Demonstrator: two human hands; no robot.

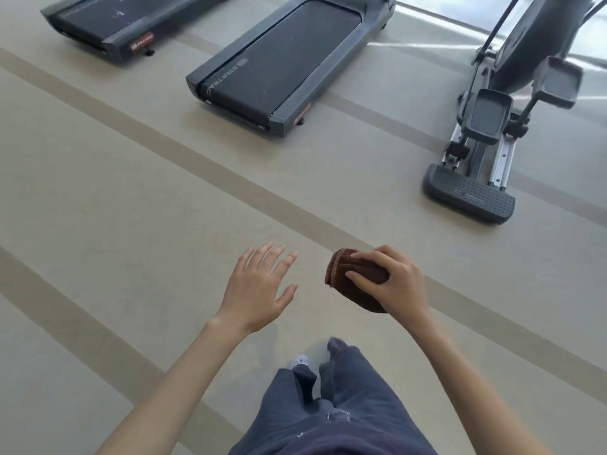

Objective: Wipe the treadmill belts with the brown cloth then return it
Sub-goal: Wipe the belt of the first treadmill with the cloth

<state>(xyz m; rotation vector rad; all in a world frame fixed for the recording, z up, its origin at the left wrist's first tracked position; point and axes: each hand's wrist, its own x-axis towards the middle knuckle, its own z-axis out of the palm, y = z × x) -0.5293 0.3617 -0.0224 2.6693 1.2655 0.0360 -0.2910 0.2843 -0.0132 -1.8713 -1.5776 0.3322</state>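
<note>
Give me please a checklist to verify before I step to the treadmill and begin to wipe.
1. Grip on cloth: ok. The right hand holds it folded.
2. Free left hand: ok. It is open and holds nothing.
3. Way to the near treadmill: ok. Only bare floor shows between you and it.
4. Reach: not ok. Both hands are well short of that treadmill.
5. That treadmill stopped: cannot tell from one picture.
6. Clean far treadmill: not ok. Pale specks show on it.
</note>
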